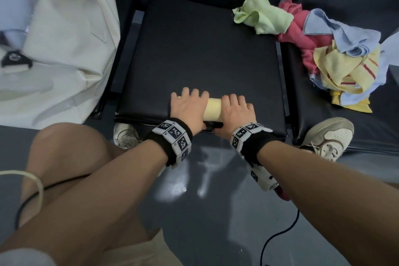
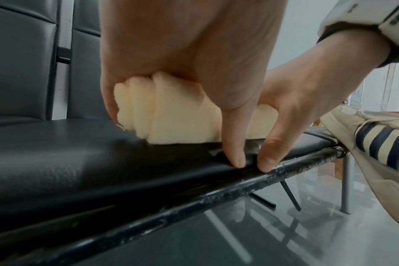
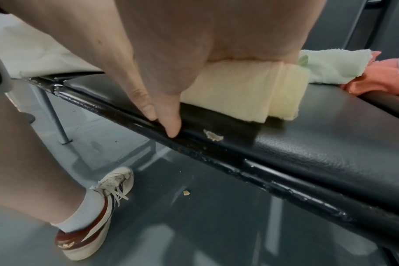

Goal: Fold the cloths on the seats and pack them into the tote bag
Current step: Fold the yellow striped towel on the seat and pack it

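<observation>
A folded pale yellow cloth (image 1: 212,109) lies on the middle black seat (image 1: 205,49), close to its front edge. My left hand (image 1: 189,107) is cupped over its left end and my right hand (image 1: 236,111) over its right end. Fingers curl down the far side; both thumbs reach the seat's front edge. The left wrist view shows the cloth's stacked layers (image 2: 178,115) under my palm, and my left thumb (image 2: 235,144) beside the right thumb (image 2: 269,153). The cloth (image 3: 244,90) looks the same from the right wrist. A cream tote bag (image 1: 64,39) sits on the left seat.
Loose cloths are heaped on the right seat: green (image 1: 262,14), red (image 1: 295,32), blue (image 1: 336,30), yellow striped (image 1: 345,67). A black metal bar (image 3: 285,185) runs under the seat front. My knee (image 1: 71,157), shoes (image 1: 328,138) and a cable (image 1: 278,235) are over the grey floor.
</observation>
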`<state>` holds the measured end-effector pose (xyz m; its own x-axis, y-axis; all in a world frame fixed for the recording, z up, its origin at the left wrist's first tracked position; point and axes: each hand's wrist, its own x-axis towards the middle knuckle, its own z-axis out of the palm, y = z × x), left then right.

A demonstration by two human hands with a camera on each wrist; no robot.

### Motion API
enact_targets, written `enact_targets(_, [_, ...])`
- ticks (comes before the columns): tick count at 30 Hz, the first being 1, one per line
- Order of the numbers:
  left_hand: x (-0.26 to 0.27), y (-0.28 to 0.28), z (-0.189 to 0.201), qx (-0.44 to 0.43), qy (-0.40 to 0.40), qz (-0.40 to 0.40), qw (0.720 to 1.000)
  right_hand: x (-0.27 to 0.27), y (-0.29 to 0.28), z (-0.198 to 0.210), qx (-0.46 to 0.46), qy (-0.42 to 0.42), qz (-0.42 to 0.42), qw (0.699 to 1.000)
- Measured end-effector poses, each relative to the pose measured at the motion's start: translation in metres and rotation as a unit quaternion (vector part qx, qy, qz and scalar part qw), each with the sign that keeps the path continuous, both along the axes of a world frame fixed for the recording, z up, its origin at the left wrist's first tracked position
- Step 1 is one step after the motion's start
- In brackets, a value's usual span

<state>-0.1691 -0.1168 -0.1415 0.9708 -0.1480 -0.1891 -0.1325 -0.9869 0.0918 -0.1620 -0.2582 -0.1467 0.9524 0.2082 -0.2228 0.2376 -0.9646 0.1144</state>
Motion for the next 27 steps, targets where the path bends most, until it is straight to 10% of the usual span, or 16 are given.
enact_targets(9, [-0.018,0.006,0.03,0.0,0.021,0.018,1.0,-0.002,0.0,0.041,-0.004,0.046,0.035,0.998])
enact_targets(18, [-0.017,0.032,0.122,0.021,-0.203,0.018,0.979,0.024,0.02,0.161,0.045,-0.03,0.043,0.998])
enact_targets(27, [-0.026,0.068,0.208,-0.053,-0.267,0.065,0.96,0.022,0.043,0.256,0.11,-0.148,0.108,0.977])
